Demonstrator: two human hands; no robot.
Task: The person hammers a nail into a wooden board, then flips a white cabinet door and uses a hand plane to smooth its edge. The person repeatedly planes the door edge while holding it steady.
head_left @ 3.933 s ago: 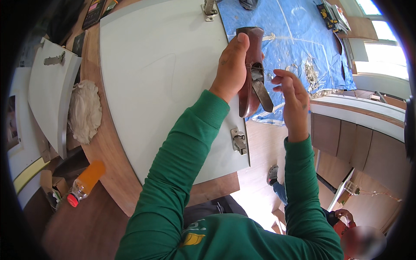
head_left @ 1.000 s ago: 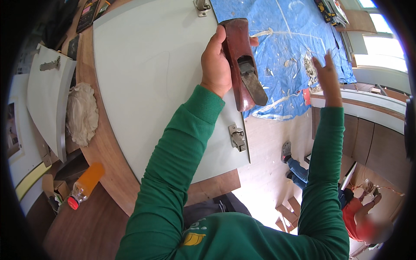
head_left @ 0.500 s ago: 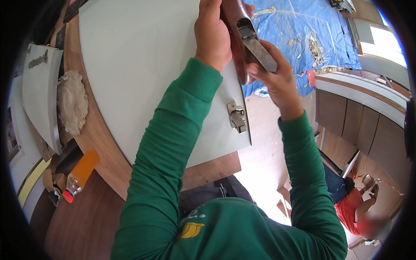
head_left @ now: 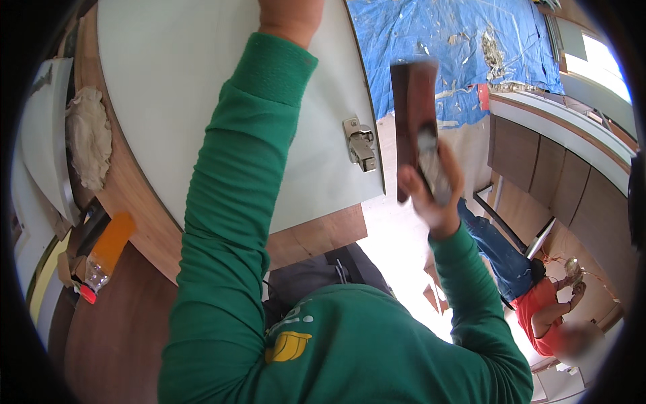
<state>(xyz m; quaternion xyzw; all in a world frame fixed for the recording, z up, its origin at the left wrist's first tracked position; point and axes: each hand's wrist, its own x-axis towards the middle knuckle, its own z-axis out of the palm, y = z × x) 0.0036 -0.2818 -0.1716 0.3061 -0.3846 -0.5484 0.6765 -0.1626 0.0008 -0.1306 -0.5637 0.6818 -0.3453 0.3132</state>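
A reddish-brown wooden hand plane (head_left: 417, 101) with a metal blade is gripped in my right hand (head_left: 439, 209), which is closed around its lower end. It is raised just off the right edge of a white cabinet door (head_left: 195, 94) and is slightly blurred. A metal hinge (head_left: 362, 144) is fixed near that same edge of the door. My left hand (head_left: 291, 19) is over the door at the top of the picture; the frame cuts off its fingers, so I cannot see what they do.
The door lies on a wooden board (head_left: 323, 241). To the left are a crumpled whitish cloth (head_left: 89, 138) and an orange-filled bottle (head_left: 108, 256). A blue tarp (head_left: 444, 40) spreads at the far right. A person in a red shirt (head_left: 536, 318) works at lower right.
My left hand has left the plane and moved up and left, partly out of frame. My right hand has brought the plane down and right, turning it more upright. The view has shifted slightly.
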